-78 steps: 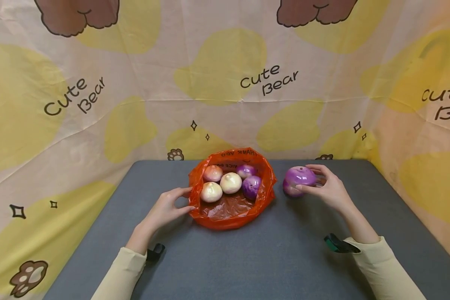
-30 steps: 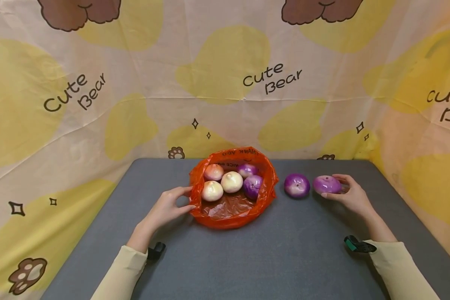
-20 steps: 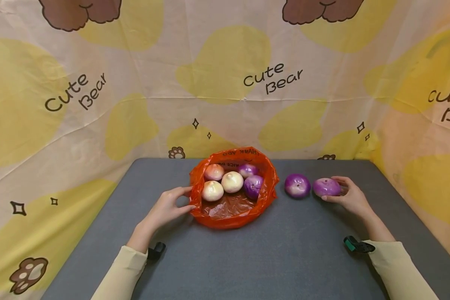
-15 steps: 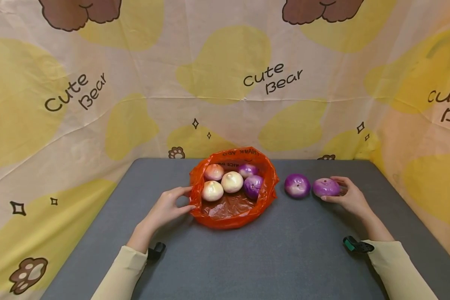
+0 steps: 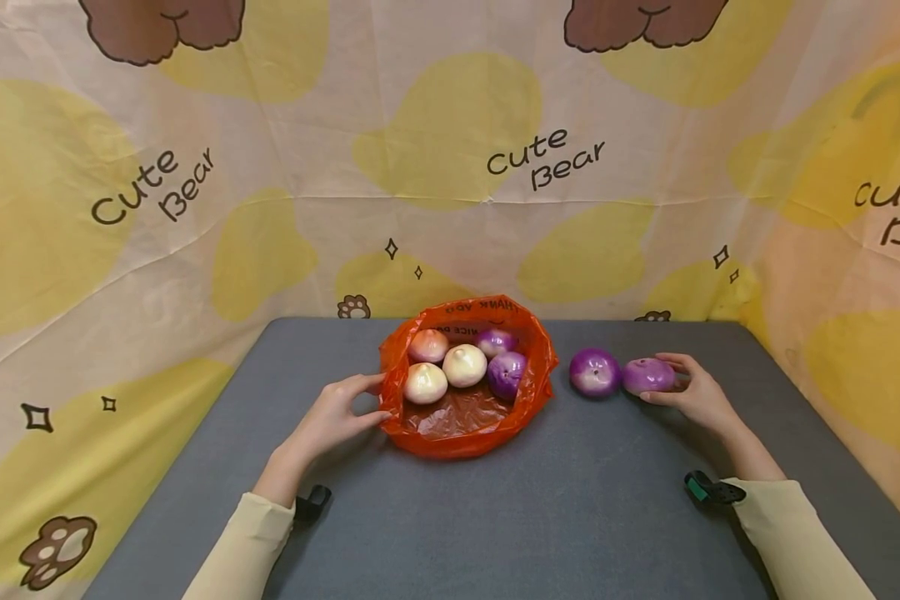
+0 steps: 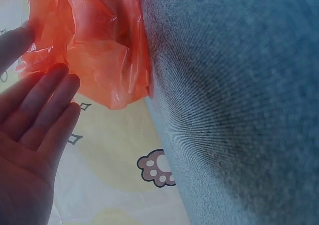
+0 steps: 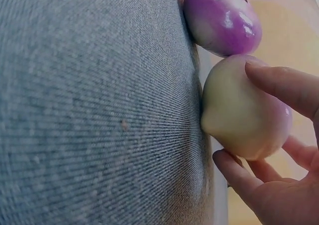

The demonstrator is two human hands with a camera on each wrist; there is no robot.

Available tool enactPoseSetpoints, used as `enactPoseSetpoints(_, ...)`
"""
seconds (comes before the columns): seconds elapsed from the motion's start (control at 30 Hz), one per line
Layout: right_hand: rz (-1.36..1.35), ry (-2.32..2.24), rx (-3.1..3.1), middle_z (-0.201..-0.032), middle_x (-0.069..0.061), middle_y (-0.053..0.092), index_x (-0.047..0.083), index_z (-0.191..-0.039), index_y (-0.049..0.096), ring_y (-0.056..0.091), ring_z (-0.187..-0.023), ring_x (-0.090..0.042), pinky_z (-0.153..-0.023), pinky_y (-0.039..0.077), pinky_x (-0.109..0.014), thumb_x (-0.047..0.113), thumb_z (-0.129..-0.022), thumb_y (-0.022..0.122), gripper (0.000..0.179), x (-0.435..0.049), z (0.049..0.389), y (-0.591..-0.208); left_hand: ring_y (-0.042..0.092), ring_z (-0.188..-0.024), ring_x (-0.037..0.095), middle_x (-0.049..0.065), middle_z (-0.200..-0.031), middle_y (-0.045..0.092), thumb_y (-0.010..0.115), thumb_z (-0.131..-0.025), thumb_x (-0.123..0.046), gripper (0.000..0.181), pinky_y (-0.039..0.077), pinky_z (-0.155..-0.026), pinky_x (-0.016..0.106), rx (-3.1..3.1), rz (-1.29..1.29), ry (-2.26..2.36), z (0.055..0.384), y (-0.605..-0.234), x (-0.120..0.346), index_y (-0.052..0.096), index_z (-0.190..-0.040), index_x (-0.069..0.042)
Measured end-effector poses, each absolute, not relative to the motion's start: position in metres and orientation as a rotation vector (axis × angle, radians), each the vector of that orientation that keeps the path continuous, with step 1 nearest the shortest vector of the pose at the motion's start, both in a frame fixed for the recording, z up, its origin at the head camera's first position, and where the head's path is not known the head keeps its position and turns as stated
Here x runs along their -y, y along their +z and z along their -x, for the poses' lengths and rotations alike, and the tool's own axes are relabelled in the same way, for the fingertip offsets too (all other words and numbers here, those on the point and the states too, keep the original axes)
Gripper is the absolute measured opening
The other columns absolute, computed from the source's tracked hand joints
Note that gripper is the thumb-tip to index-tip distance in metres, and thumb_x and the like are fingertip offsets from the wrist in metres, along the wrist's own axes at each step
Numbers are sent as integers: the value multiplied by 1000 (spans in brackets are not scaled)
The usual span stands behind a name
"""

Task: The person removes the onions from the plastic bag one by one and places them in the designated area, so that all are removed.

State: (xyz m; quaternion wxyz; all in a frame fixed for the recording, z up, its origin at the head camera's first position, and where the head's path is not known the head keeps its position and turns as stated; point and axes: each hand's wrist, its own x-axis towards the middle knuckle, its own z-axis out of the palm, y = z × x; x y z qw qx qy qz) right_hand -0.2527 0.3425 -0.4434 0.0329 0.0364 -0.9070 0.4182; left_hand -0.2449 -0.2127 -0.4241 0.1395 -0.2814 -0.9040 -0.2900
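A red plastic bag stands with its mouth wide on the table, printed letters inside its back wall. Pale onions, an orange-tinged onion and purple onions lie in it. My left hand touches the bag's left side with thumb and fingers spread apart; in the left wrist view the fingers are nearly straight. My right hand holds a purple-and-white onion between thumb and fingers, its pale pointed end close to the table. Directly left of it sits another purple onion, right against it in the right wrist view.
The grey table runs back to a printed cloth backdrop with yellow patches and bear lettering, which also hangs at both sides. Each wrist wears a dark strap.
My right hand has carried its onion from in front of the other purple onion to that onion's right, then slid it slightly left against it. The left hand and bag stay put.
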Motion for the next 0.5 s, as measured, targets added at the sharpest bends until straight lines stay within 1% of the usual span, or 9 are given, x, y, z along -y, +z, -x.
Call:
enactPoseSetpoints(0.13, -118, 1276, 2810, -139, -31, 37, 2, -142, 33, 49, -116, -48, -86, 47, -50, 33, -81, 75, 81, -343, 253, -444, 65, -95, 17, 3, -106, 69, 80, -76, -26, 54, 52, -88, 41, 2624, 808, -838, 245, -424, 213, 62, -124, -9)
enactPoseSetpoints(0.3, -118, 1287, 2817, -139, -31, 37, 3, -143, 32, 48, -117, -49, -88, 46, -51, 34, -82, 74, 80, -343, 252, -443, 65, -95, 17, 3, -106, 68, 80, -76, -26, 54, 52, -88, 41, 2624, 813, -829, 245, -424, 214, 62, -124, -9)
enactPoseSetpoints(0.5, -119, 1292, 2819, -139, -33, 36, 2, -143, 31, 48, -117, -49, -86, 47, -47, 31, -83, 73, 80, -342, 252, -440, 65, -95, 19, 4, -106, 69, 80, -76, -25, 55, 52, -87, 44, 2609, 817, -826, 245, -424, 213, 61, -125, -9)
